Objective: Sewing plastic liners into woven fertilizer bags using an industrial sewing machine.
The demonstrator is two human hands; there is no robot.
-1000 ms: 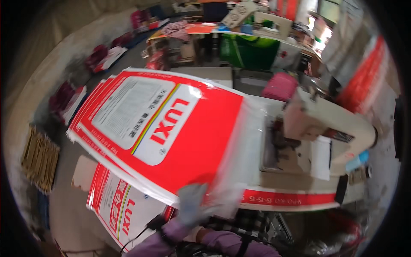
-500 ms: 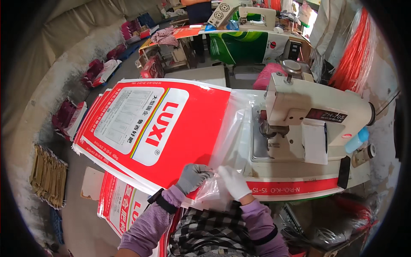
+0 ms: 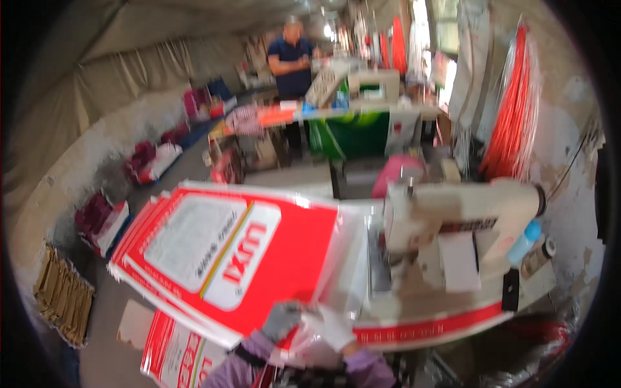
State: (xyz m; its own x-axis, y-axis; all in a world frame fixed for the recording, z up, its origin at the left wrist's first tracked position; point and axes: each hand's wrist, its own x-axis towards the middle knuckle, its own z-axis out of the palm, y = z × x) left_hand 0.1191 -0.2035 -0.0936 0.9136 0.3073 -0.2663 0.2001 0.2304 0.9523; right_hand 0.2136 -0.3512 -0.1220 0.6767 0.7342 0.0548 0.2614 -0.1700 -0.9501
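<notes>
A stack of red and white printed sacks (image 3: 304, 258) lies across the table in front of me. Clear plastic liner (image 3: 346, 271) sticks out from the top sack's right end. My left hand (image 3: 282, 321), in a grey glove, is closed at the sack's near right corner. Beside it my right hand (image 3: 330, 326), in a white glove, pinches the clear film. Both sets of fingertips nearly meet there, blurred by motion. To the right of the sacks stands a cream industrial sewing machine (image 3: 414, 223).
A white paper pad (image 3: 459, 262) hangs on the machine, near a blue bottle (image 3: 524, 242). Red strands (image 3: 511, 123) hang at right. More sacks (image 3: 169, 349) sit lower left, by bundled brown sheets (image 3: 63, 294). A person (image 3: 291, 61) stands beyond the far table.
My view has tilted up, so the table and machine sit lower and the far person shows more fully. Both hands stay together at the sack's corner.
</notes>
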